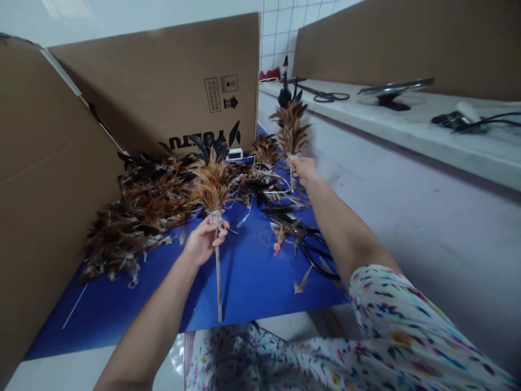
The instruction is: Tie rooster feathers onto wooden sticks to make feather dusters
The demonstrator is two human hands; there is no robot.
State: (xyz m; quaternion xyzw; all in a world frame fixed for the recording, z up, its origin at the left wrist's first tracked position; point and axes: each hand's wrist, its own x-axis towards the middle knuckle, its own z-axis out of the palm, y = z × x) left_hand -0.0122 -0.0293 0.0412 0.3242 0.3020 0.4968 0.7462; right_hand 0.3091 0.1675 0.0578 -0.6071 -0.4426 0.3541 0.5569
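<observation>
My left hand (207, 237) is closed round the stick of a feather duster (213, 182), just below its bound collar. Brown feathers with black tips fan upward from it, and the bare stick points down toward the table's front edge. Farther back on the right, my right hand (303, 168) grips a second feather duster (291, 127) by its stick, just under the feathers. That one stands upright with black feathers at its top. A large heap of loose brown and black feathers (142, 201) lies left of my left hand. Black-handled scissors (315, 252) lie below my right forearm.
Cardboard panels (154, 81) wall the blue table (158, 282) at the back and left. A white ledge (391, 117) on the right carries another pair of scissors (330, 97), a round stand (393, 98) and cables (468, 122). White strips (277, 182) lie among feathers behind my hands.
</observation>
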